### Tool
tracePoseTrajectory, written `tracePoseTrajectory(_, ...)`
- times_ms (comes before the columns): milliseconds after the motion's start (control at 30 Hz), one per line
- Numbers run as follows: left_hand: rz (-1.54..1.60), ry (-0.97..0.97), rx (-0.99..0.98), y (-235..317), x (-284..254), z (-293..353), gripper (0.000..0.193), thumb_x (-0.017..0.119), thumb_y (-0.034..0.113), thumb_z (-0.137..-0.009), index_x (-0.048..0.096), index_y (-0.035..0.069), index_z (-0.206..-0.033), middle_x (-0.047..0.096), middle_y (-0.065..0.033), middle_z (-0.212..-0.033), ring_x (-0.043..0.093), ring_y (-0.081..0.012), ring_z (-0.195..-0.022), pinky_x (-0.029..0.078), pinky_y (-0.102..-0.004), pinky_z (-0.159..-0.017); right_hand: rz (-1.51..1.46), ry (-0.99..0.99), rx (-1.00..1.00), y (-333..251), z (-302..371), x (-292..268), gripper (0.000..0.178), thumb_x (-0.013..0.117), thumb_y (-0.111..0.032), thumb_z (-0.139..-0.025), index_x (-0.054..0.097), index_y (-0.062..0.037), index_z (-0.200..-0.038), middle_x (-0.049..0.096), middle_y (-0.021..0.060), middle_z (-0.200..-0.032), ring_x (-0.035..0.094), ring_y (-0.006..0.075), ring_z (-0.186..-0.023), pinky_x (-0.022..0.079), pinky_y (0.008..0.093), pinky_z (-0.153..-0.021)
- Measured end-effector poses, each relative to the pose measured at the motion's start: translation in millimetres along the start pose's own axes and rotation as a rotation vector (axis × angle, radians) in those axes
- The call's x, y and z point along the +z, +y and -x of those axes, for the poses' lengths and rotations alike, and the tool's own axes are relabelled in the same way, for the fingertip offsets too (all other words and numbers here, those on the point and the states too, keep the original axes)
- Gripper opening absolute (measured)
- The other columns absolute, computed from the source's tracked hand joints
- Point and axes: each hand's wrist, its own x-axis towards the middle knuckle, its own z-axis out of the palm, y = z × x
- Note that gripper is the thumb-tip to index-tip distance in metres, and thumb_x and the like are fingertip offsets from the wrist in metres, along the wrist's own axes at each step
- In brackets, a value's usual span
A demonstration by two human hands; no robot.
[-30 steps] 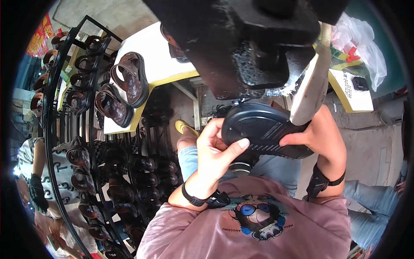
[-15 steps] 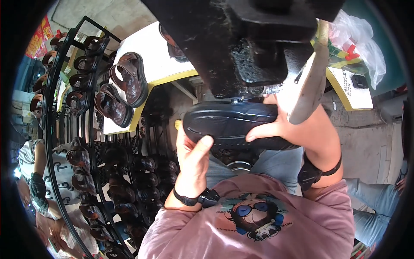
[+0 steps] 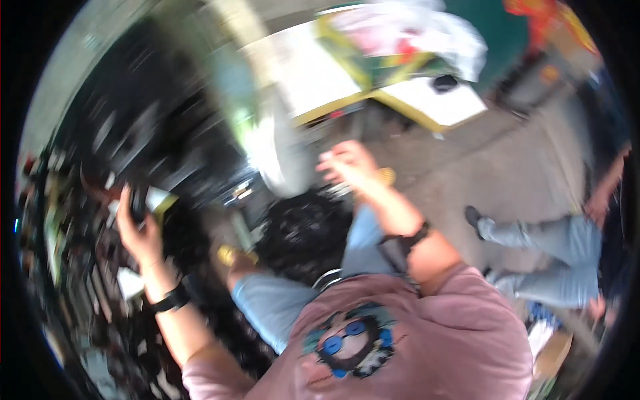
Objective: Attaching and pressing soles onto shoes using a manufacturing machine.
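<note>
I see my left hand out to the left, fingers wrapped around a dark thing too blurry to name. My right hand is spread, holding nothing, above the black pile. Farther off stands a white table.

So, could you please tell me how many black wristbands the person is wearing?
2: one wristband on the left wrist, low at the left of the picture, and one on the right wrist, near the middle. Motion blur could hide others.
</note>
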Motion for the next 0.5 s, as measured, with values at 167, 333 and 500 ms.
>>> tracePoseTrajectory(167,-0.287,-0.855,-0.243,-35,36,-12,0.048,0.069,0.023,-0.079,0.056,-0.003,-0.116,0.058,-0.024,-0.114,0.053,-0.0381,-0.11,0.042,-0.0408,-0.094,-0.019,0.001,-0.09,0,17,8,0.024,0.066,-0.014,-0.084,0.046,-0.0021,-0.091,0.062,0.0113,-0.076,0.063,0.0174,-0.066,0.05,0.0293,-0.051)
tracePoseTrajectory(333,0.165,-0.459,0.146,-56,127,-5,0.04,0.074,0.028,-0.072,0.064,0.003,-0.102,0.063,-0.0192,-0.102,0.06,-0.0343,-0.096,0.047,-0.0406,-0.081,-0.132,0.004,-0.22,24,-13,3,0.021,0.064,-0.014,-0.086,0.046,-0.005,-0.091,0.063,0.0094,-0.08,0.063,0.0158,-0.069,0.05,0.028,-0.054)
tracePoseTrajectory(500,-0.237,-0.276,0.247,-2,131,13,0.043,0.077,0.022,-0.064,0.062,0.004,-0.1,0.062,-0.0183,-0.092,0.058,-0.0375,-0.09,0.045,-0.0455,-0.074,-0.077,-0.036,-0.214,3,-5,0,0.018,0.064,-0.011,-0.085,0.047,-0.0038,-0.088,0.062,0.0083,-0.073,0.059,0.0131,-0.063,0.048,0.0268,-0.052)
